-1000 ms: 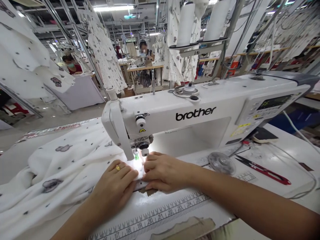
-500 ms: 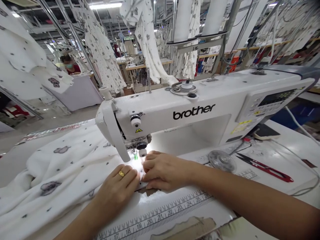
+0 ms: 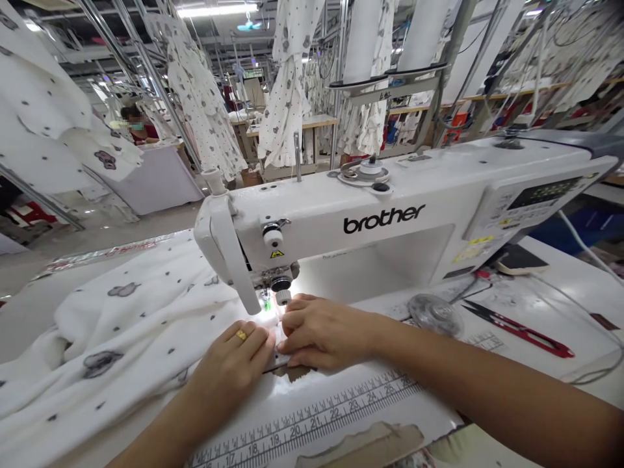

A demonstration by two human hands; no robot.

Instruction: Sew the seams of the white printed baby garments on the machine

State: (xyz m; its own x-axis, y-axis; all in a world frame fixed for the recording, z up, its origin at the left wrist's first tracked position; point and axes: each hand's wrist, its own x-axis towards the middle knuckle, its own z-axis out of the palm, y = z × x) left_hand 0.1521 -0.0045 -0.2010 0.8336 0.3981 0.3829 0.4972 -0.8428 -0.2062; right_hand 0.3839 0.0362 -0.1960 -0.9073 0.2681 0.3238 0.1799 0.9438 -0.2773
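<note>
A white Brother sewing machine [image 3: 390,214] stands on the table, its lamp lit over the needle area [image 3: 268,305]. White fabric with small grey prints [image 3: 121,325] spreads to the left and runs under the presser foot. My left hand [image 3: 234,367], wearing a gold ring, lies flat on the fabric just left of the needle, fingers stretched out and together. My right hand [image 3: 322,331] sits right of the needle with fingers curled, pressing down the fabric edge. The two hands almost touch.
A printed ruler [image 3: 312,419] runs along the table's front. Red-handled thread snips [image 3: 521,328] and a clear round disc [image 3: 433,312] lie to the right, beside white cables. Printed garments hang overhead and behind. A person sits at a table at the far left.
Both hands stay at the needle, barely shifted. The view has moved slightly. A hanging printed garment behind the machine has travelled along the overhead line.
</note>
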